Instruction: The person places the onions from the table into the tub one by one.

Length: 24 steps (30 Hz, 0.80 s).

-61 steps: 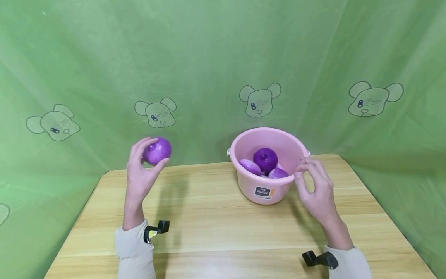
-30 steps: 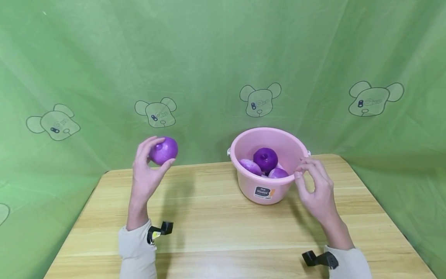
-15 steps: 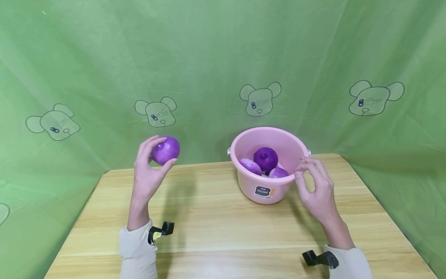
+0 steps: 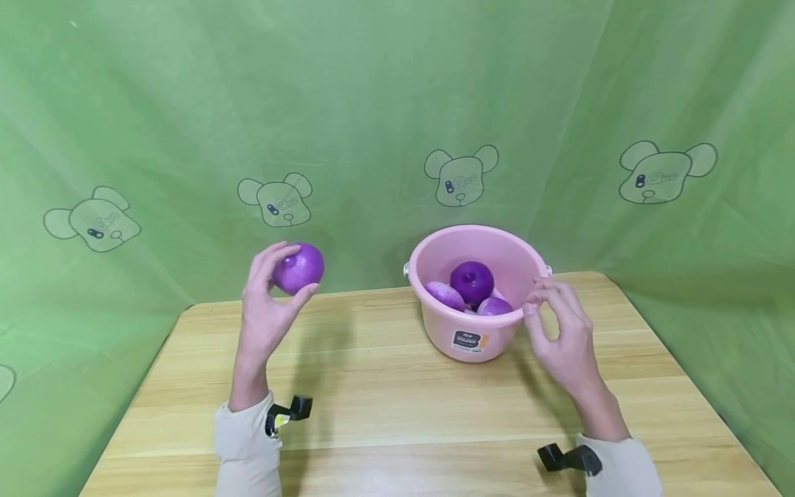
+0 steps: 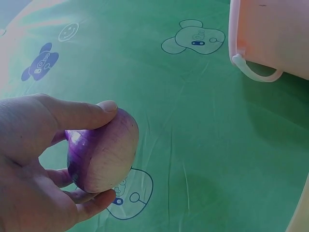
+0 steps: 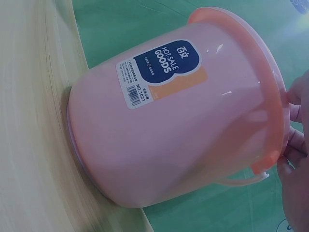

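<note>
My left hand [image 4: 270, 314] holds a purple onion [image 4: 299, 268] between thumb and fingers, raised over the far left part of the table. In the left wrist view the onion [image 5: 108, 154] shows a paler side facing away from the palm. A pink bucket [image 4: 456, 338] stands upright at the back, right of centre, with several purple onions [image 4: 473, 281] inside. My right hand [image 4: 566, 338] pinches the right side of the bucket's rim. In the right wrist view, thumb and fingers [image 6: 295, 96] lie on either side of that rim.
The wooden table [image 4: 385, 414] reaches back to a green curtain [image 4: 366, 103] printed with bear heads. The bucket's white handle [image 5: 258, 75] hangs down along its outside. A camera is strapped at each sleeve.
My left hand has moved a little to the right with the onion, slowing over the last second. The right hand and the bucket have stayed in place.
</note>
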Available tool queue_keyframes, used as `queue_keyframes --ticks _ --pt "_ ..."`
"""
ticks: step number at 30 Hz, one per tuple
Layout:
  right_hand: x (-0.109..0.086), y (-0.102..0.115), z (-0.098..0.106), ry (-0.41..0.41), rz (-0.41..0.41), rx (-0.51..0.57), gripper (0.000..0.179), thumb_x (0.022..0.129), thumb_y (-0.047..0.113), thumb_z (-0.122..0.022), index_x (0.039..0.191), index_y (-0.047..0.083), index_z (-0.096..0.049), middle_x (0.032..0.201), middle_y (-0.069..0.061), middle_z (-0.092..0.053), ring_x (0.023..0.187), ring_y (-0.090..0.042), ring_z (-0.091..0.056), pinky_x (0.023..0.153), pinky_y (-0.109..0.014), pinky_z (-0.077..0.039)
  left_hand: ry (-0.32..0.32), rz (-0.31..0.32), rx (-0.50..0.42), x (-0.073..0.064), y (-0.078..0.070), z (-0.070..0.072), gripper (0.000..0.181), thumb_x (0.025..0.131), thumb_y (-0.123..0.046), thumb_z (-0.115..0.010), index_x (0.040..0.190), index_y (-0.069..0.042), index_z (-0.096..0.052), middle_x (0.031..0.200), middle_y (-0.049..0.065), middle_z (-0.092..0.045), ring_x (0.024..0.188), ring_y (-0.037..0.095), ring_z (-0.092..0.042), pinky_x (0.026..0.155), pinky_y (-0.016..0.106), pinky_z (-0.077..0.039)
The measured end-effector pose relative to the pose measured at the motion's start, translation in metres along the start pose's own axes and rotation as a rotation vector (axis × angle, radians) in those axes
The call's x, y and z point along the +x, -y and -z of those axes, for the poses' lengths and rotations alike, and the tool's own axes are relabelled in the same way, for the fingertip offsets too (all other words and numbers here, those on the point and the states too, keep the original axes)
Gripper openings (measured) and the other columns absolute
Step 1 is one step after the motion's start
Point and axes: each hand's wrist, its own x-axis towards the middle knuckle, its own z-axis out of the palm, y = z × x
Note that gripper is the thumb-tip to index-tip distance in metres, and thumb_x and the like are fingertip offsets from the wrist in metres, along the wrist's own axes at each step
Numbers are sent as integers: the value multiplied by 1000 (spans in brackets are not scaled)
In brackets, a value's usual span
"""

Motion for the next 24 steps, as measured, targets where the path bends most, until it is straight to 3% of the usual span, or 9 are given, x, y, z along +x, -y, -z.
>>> queue_keyframes --ticks 24 --pt "1 3 1 8 -10 -5 9 88 -1 -66 96 -4 -69 113 -22 -65 118 -27 -58 115 -32 -41 29 -34 -17 -2 0 -12 60 80 0 -85 135 -9 -63 149 14 -47 133 35 -48 107 56 -48"
